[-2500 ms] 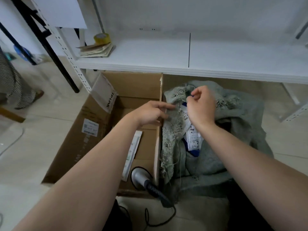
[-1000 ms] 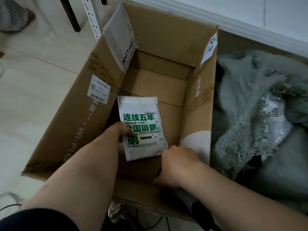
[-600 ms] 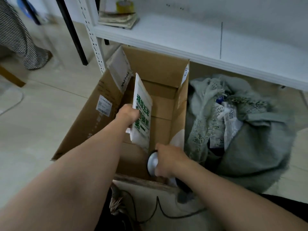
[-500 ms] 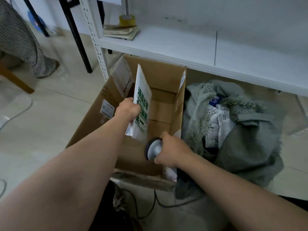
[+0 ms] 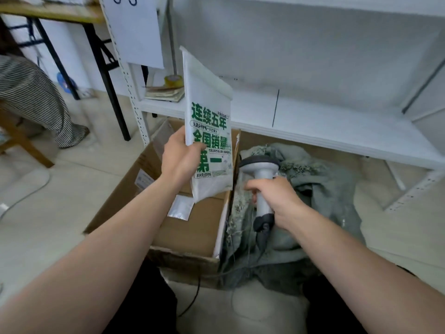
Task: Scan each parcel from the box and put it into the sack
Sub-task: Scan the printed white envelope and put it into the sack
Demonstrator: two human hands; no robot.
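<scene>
White-and-green parcel (image 5: 209,131) stands upright above the box (image 5: 192,227), pinched at its edge by the left hand (image 5: 179,160); right of the box, the right hand (image 5: 277,198) clasps the scanner (image 5: 261,169). No barcode shows, so a scan could miss.

White parcel (image 5: 209,131) w/ big green print, held upright and a bit tilted above the box's far right corner, gripped at its left edge by the left hand (image 5: 179,160). Cardboard box (image 5: 190,227) sits open on the floor; a small silver packet (image 5: 180,208) lies flat inside. Grey-green sack (image 5: 320,189), crumpled, lies just right of the box, touching its wall. Grey scanner (image 5: 261,169) is head-up over the sack's left edge, right next to the parcel, handle gripped by the right hand (image 5: 277,198), w/ a dark cable hanging from its base.
</scene>
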